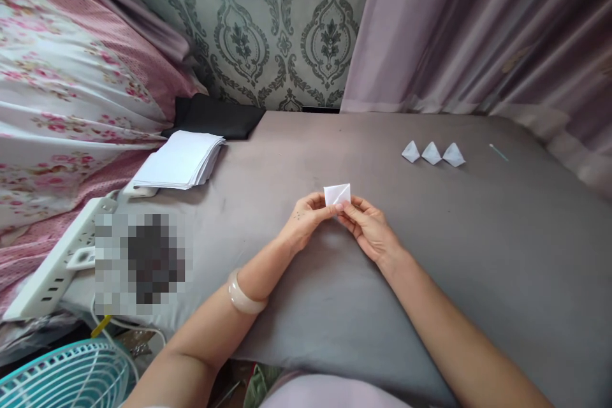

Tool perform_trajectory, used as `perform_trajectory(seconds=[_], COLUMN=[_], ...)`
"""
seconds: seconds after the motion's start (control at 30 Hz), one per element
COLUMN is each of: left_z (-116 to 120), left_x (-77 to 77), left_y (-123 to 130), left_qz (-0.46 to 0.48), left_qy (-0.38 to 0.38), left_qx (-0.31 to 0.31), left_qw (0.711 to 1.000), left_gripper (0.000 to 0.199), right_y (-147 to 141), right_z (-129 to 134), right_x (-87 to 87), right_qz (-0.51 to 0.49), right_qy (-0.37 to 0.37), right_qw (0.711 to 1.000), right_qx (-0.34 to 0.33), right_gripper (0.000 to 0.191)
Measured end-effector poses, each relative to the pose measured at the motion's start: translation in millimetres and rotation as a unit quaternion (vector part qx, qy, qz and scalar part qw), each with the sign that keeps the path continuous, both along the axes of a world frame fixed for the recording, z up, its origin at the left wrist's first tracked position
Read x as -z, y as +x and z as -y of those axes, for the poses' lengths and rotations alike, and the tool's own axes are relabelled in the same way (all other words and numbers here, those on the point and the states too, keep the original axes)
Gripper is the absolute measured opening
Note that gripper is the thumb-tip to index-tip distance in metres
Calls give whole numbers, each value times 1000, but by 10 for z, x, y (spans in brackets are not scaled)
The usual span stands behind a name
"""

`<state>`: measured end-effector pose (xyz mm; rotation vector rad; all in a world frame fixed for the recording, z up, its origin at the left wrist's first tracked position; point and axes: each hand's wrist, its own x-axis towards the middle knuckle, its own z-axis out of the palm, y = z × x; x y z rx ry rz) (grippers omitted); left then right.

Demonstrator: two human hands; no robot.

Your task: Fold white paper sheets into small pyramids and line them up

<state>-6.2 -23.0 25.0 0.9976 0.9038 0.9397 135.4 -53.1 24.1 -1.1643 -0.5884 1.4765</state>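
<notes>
Left hand (pixel 308 218) and right hand (pixel 371 227) pinched small white folded-paper rectangle (pixel 337 194) above grey cloth-covered surface (pixel 287 146). Looked mid-fold; next move likely called for even thumb pressure, edges aligned.

Diffuse, moderate light; grey cover (pixel 502 255) paler at centre-left, dimmer toward the right edge, shadows soft; wide-angle stretch at margins, right-hand curtain (pixel 478 25) slightly blurred, pixelated block (pixel 143 264) at left.

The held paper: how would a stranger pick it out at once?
Over the grey surface, the left hand and right hand meet mid-picture. They hold the folded white paper, roughly rectangular. Unlike the three pointed paper pieces, it is held.
</notes>
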Motion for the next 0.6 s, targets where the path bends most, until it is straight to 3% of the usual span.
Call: perform_trajectory(seconds=[0.17,0.47,0.6], left_z=[-20,-29,-22], left_x=[26,-24,-20], left_y=[-36,-72,-79], left_qz=[-25,-44,-45], left_qy=[12,44,52], left_qx=[-10,17,18], left_qw=[1000,998,997], left_gripper=[25,29,27], right_y=[-32,10,57], right_z=[45,35,27], right_x=[-39,-54,-63], right_qz=[-33,-15,53], right_qy=[-10,-4,17], right_qw=[999,998,994], right_qx=[-29,-55,-92], right_gripper=[27,27,31])
